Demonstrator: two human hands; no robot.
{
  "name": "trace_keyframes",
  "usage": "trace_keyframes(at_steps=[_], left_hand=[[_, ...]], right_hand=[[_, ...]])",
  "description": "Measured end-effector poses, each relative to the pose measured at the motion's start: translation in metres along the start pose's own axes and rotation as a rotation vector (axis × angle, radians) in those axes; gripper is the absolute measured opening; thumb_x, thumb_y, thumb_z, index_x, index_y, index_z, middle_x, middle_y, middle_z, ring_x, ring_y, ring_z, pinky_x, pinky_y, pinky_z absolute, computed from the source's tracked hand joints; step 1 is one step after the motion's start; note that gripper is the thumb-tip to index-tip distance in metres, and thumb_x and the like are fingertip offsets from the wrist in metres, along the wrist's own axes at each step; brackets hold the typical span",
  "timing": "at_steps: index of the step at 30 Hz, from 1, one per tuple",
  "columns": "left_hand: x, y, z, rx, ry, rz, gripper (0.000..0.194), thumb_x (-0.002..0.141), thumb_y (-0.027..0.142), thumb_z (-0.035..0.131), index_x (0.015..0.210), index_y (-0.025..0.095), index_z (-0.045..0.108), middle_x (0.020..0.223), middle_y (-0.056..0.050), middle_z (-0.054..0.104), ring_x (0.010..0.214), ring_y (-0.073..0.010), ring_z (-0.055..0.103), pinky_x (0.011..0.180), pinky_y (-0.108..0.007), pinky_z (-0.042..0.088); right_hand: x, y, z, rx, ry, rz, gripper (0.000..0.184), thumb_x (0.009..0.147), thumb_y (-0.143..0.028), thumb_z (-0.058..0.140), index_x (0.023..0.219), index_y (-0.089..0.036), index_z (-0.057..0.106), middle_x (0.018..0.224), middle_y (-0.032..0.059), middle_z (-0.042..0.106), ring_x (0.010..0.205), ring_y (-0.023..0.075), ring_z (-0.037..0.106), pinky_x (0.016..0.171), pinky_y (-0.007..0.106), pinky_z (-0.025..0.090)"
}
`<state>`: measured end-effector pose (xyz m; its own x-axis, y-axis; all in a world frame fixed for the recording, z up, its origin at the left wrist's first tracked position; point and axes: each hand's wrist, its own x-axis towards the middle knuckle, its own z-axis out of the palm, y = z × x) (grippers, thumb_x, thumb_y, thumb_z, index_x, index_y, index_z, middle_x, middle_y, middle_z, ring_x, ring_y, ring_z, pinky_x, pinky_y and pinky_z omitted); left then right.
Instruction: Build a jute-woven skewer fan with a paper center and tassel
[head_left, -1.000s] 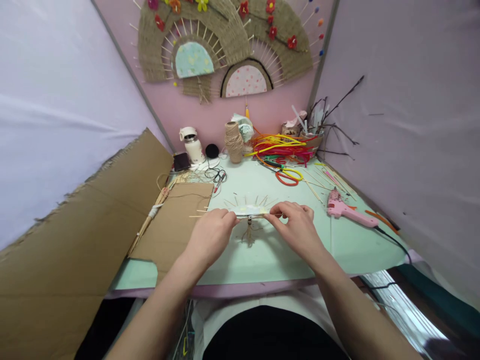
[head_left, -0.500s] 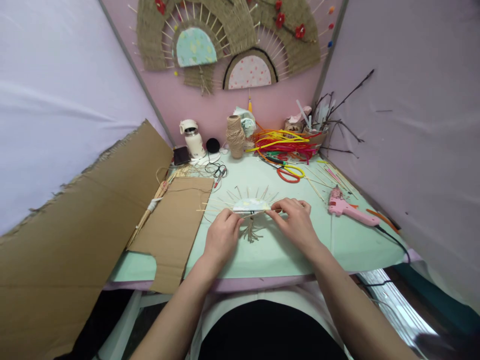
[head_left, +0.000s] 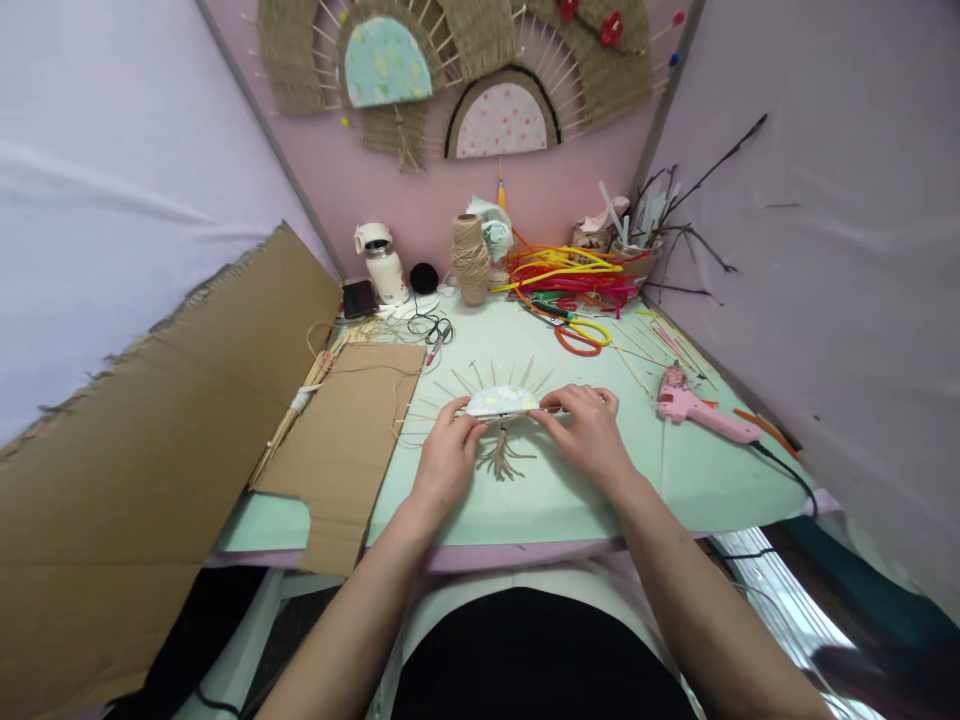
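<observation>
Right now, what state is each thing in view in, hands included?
Left hand: pinching the half-round piece's left end
Right hand: pinching its right end
Half-round piece: held by both hands, thin sticks fanning out behind
Tassel: hanging loose, strands spread
Glue gun: lying on its side, unheld; heat can't be told
Bottle: upright, lid flipped open
Twine cone: standing, wound
Stick bundle: bound with white wrap

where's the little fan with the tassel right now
In the head view, the little fan is near the centre, held between the left hand and right hand, to the right of the flat cardboard.
</observation>
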<state>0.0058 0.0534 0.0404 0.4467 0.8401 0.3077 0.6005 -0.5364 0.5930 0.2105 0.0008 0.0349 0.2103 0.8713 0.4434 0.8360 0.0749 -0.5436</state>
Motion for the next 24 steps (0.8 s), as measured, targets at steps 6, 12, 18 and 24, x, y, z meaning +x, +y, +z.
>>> trace_keyframes(at_steps=[6, 12, 18, 24], left_hand=[[0.005, -0.006, 0.002, -0.021, 0.007, -0.025, 0.021, 0.095, 0.019, 0.049, 0.087, 0.016, 0.069, 0.129, -0.014, 0.063, 0.119, -0.0229, 0.06, 0.103, -0.04, 0.048], [0.003, -0.006, 0.004, 0.027, 0.036, -0.038, 0.021, 0.095, 0.018, 0.048, 0.088, 0.016, 0.068, 0.129, -0.014, 0.064, 0.12, -0.0237, 0.06, 0.105, -0.042, 0.047], [0.009, 0.006, -0.002, 0.074, 0.051, -0.057, 0.02, 0.093, 0.018, 0.05, 0.088, 0.016, 0.068, 0.124, -0.014, 0.067, 0.116, -0.0246, 0.062, 0.102, -0.041, 0.048], [0.032, 0.024, -0.026, 0.147, -0.011, -0.04, 0.023, 0.093, 0.019, 0.048, 0.078, 0.017, 0.065, 0.101, -0.012, 0.072, 0.097, -0.024, 0.065, 0.089, -0.037, 0.049]], right_hand=[[-0.004, 0.003, 0.003, -0.041, -0.001, -0.05, 0.019, 0.093, -0.038, 0.056, 0.084, -0.023, 0.064, 0.09, 0.004, 0.071, 0.094, 0.0236, 0.061, 0.1, 0.045, 0.025], [-0.029, -0.016, -0.004, -0.021, 0.097, -0.056, 0.013, 0.093, -0.034, 0.057, 0.093, -0.022, 0.063, 0.1, 0.0071, 0.069, 0.099, 0.0246, 0.061, 0.092, 0.042, 0.033], [-0.037, -0.022, 0.002, 0.118, -0.103, -0.144, 0.017, 0.095, -0.021, 0.047, 0.095, -0.021, 0.063, 0.094, 0.0089, 0.068, 0.091, 0.0248, 0.06, 0.08, 0.038, 0.047], [-0.023, -0.021, 0.007, 0.217, -0.067, -0.134, 0.016, 0.094, -0.023, 0.049, 0.098, -0.021, 0.065, 0.099, 0.0106, 0.068, 0.094, 0.0252, 0.063, 0.085, 0.041, 0.049]])
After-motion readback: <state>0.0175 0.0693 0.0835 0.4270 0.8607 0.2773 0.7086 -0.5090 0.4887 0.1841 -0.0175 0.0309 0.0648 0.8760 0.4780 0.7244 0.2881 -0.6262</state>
